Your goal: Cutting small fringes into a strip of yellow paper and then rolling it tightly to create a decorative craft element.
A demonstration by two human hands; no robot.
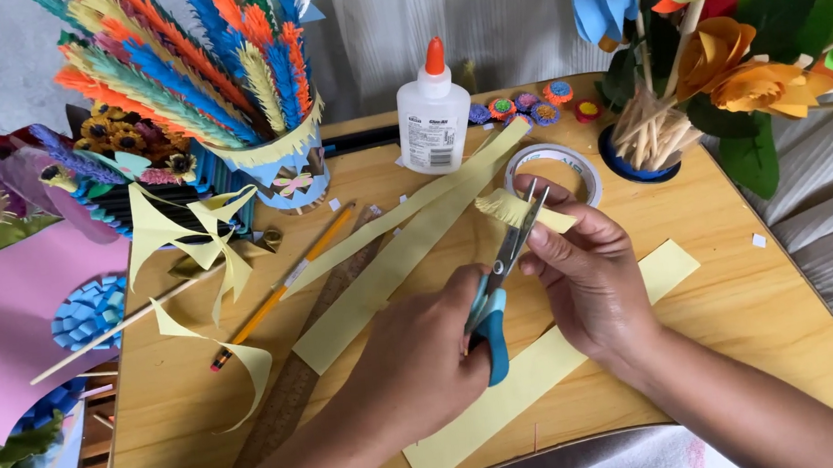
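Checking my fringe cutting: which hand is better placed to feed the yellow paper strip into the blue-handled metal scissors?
Probably the right hand: it pinches the yellow paper strip at the blades, while the left hand is closed on the blue-handled metal scissors.

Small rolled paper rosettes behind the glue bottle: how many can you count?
5, in a row on the table's far edge: dark blue, pink-green, purple, orange-blue, red-yellow. Others may be hidden.
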